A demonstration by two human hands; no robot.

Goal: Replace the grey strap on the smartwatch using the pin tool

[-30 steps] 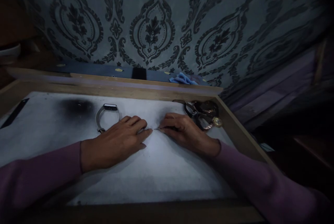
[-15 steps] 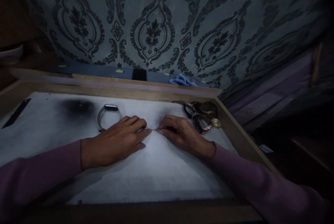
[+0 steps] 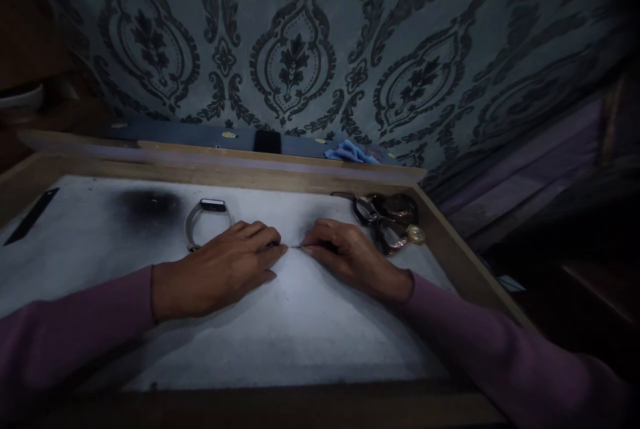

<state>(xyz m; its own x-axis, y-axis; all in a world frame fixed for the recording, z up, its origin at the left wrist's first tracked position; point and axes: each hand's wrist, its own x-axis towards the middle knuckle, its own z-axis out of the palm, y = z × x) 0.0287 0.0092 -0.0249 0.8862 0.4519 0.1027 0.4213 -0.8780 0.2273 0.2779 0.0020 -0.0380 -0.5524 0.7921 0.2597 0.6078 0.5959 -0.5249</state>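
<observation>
A tiny, thin piece [image 3: 296, 247], too small to name, shows between my two hands over the white work surface [image 3: 300, 336]. My right hand [image 3: 353, 256] pinches its right end between thumb and fingertips. From the other side my left hand [image 3: 225, 266] has its fingers closed, with the thumb and index tips by the piece's left end; what they grip is hidden. Just behind my left hand a smartwatch [image 3: 213, 206] with a pale looped band stands on edge. Several wristwatches [image 3: 395, 216], one with a gold-coloured case [image 3: 415, 234], lie bunched beyond my right hand.
A raised wooden rim [image 3: 240, 176] borders the surface. At the left lies a dark flat strip [image 3: 33, 217]. Behind the rim are a black rectangular object [image 3: 267, 142] and a crumpled blue cloth [image 3: 350, 152], in front of a patterned wall [image 3: 345, 29]. The light is dim.
My left hand has shifted very slightly left, so the gap between its fingertips and my right hand is a little wider. My right hand keeps its pinch and place.
</observation>
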